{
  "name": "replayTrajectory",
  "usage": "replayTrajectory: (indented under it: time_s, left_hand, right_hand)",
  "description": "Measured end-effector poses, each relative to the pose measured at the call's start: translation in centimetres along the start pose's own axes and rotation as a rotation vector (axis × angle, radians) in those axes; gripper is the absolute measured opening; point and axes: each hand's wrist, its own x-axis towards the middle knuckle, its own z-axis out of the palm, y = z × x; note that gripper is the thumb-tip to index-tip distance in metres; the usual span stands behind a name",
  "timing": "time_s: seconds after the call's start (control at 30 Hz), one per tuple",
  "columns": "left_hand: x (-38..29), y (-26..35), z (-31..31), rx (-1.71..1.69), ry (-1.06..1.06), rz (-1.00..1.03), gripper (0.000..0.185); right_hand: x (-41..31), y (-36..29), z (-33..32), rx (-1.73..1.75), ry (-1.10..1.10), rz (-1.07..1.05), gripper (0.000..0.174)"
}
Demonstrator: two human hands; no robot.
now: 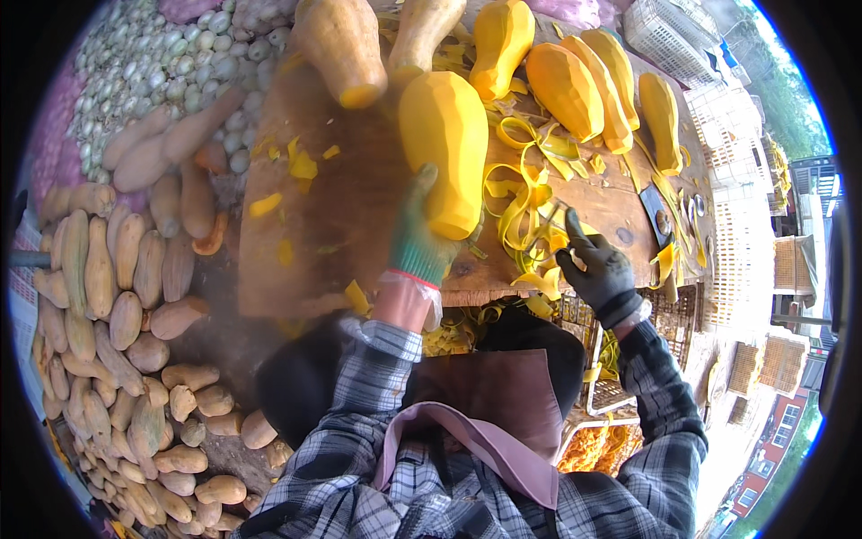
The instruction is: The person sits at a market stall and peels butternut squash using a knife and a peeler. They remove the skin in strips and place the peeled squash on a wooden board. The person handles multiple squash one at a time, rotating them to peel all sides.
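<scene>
A peeled yellow butternut squash [446,145] is tilted over the wooden board, its broad end away from me. My left hand [419,239], in a green-coated knit glove, grips its near end, with the thumb along the left side. To the right, my right hand [599,269] wears a dark glove and holds a thin metal peeler [549,222], blurred against the peels. The peeler is apart from the squash. Long curled peels [522,195] lie beneath it on the board [337,222]. Two unpeeled squashes, one a tan butternut [343,47], lie at the far side.
Several peeled squashes [566,87] lie at the board's far right. A broad-bladed knife [654,214] rests near the right edge. Unpeeled squashes [128,316] and onions [175,74] cover the ground leftward. Plastic crates [734,249] stand right; peel-filled crates [599,364] sit below.
</scene>
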Motion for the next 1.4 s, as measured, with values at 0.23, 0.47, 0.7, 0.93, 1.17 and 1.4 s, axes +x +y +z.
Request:
replayTrajectory:
  time_s: [0.23,0.47,0.7,0.93,1.17,1.4]
  left_hand:
    - [0.0,0.2,0.5,0.086,-0.038,0.002,0.051]
    - [-0.5,1.7,-0.3,0.112,0.081,-0.077,0.051]
    - [-0.4,5.6,-0.4,0.456,0.124,-0.071,0.048]
    - [-0.4,11.0,-0.6,0.845,0.018,-0.161,0.049]
    - [-1.4,17.1,0.9,1.547,-0.254,-0.229,0.071]
    - [-3.2,15.4,2.2,2.368,-0.443,0.103,0.116]
  right_hand:
    - [1.0,-3.2,0.3,0.057,0.116,-0.389,0.054]
    - [1.4,0.0,0.1,-0.14,0.296,-0.246,0.057]
    - [2.5,-2.2,1.8,0.44,0.163,-0.105,0.072]
    - [6.2,-5.3,2.8,0.13,-0.056,-0.139,0.073]
    - [-5.9,7.4,1.3,0.306,-0.037,0.233,0.076]
    - [-3.2,5.0,1.7,0.458,0.105,-0.177,0.079]
